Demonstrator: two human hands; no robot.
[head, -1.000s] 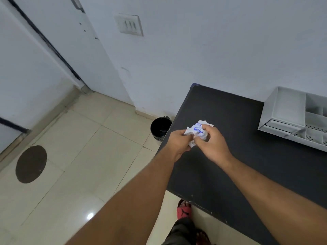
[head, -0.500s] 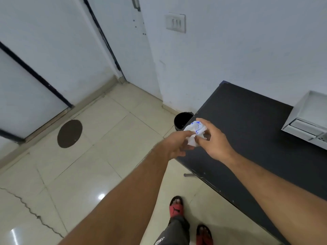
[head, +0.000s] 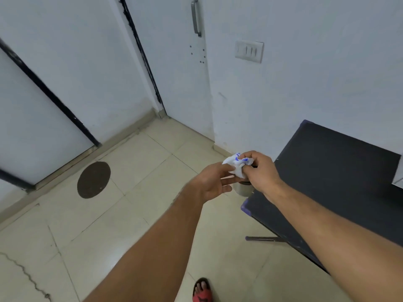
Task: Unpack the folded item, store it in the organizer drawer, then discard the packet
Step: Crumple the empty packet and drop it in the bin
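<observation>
The left hand (head: 214, 182) lies loose and open, fingertips just touching the crumpled packet (head: 236, 163), which the right hand (head: 259, 171) pinches shut in its fingertips beside the table (head: 327, 171) edge. The bin (head: 243, 189) sits on the floor below, almost wholly hidden by both hands. Judged risk: the light packet, released unsighted, drifts past the rim onto the tiles.

A black table (head: 331, 171) stands against the white wall (head: 327, 73) bearing a switch plate (head: 249, 51), beside a door with a metal handle (head: 195, 17), while a dark round floor cover (head: 93, 179) sits in the beige tiles (head: 141, 214).
</observation>
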